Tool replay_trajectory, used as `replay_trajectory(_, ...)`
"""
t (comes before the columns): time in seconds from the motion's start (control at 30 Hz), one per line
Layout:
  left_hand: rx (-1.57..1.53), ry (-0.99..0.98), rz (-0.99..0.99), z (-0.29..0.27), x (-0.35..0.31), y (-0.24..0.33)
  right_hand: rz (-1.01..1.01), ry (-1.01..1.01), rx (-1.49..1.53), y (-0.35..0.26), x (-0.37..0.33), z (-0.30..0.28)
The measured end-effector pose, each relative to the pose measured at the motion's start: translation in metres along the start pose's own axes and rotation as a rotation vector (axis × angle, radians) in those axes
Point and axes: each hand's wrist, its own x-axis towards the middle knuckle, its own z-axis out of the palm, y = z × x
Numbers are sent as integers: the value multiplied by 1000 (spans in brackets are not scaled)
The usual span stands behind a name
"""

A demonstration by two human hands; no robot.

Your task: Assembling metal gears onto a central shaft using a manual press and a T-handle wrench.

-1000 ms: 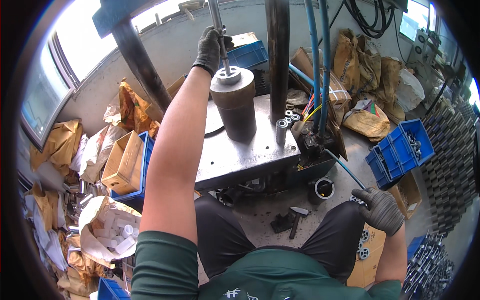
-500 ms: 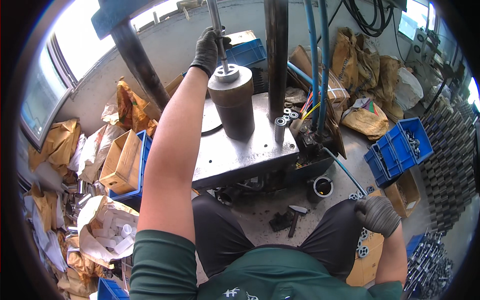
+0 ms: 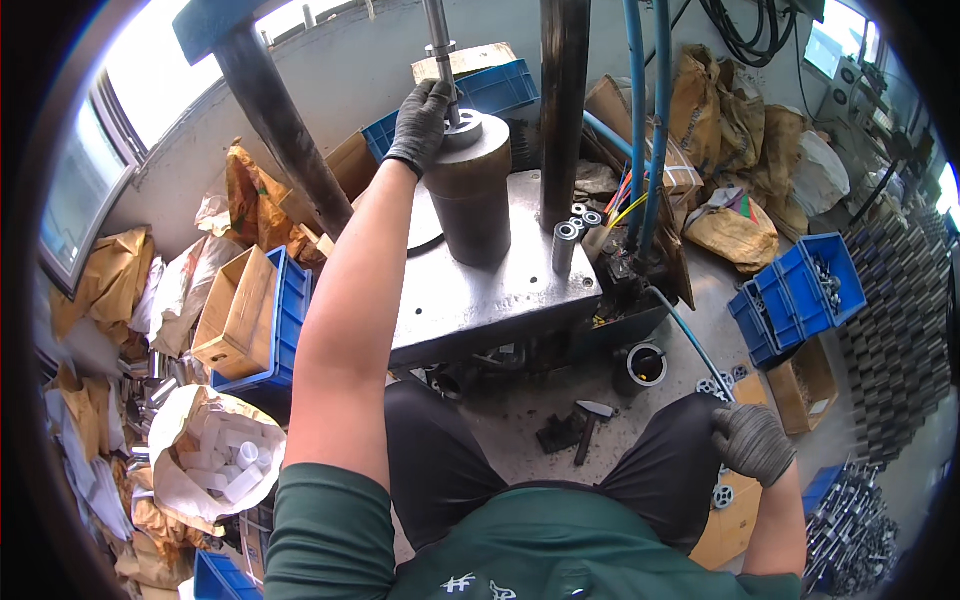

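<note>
left hand [image 3: 420, 122]: gloved in dark grey, stretched out from a bare forearm and laid on the upper rim of the steel cylinder [image 3: 472, 200]; the fingers are curled over a small ring-shaped part [image 3: 464, 128] on the cylinder's top, so a narrow grasp is suggested, though a full clasp cannot be told.
right hand [image 3: 752, 442]: gloved alike, kept low beside the right thigh, curled into a loose fist; whether anything is held inside cannot be told.
steel cylinder: a dark, thick round block, stood upright on the press table [image 3: 500, 290], directly under the ram rod [image 3: 438, 45].
ring-shaped part: seated on the cylinder's top face, around the foot of the ram rod, touched by the left fingers.
press table: a grey steel plate, seen just ahead of the knees; a small sleeve [image 3: 564, 245] is stood upright on it to the right of the cylinder, with a few rings [image 3: 585, 216] just behind it.
press column [image 3: 565, 100]: a dark upright post, risen from the table right of the cylinder.
floor items: a hammer [image 3: 590, 425] is lain between the legs; small rings [image 3: 715, 383] are scattered near the right hand.
surroundings: blue crates [image 3: 800, 295] are set at the right, a cardboard box [image 3: 235, 310] in a blue crate at the left, and a paper sack of white tubes [image 3: 215, 455] near the left elbow.
</note>
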Motion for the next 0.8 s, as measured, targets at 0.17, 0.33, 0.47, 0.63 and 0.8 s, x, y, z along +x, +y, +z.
replay_trajectory(0.17,15,5,0,-2,0,-1,-14,16,-2,-1,2,4)
replay_trajectory(0.33,-53,59,26,1,-1,-5,0,-12,-50,-7,5,-1)
replay_trajectory(0.47,-63,51,-4,0,-2,-5,-39,199,69,-16,16,-27)
replay_trajectory(0.63,-181,34,0,2,2,-4,-78,741,111,-8,103,-109)
replay_trajectory(0.8,-202,41,-18,5,3,-6,-60,1031,-4,18,191,-162)
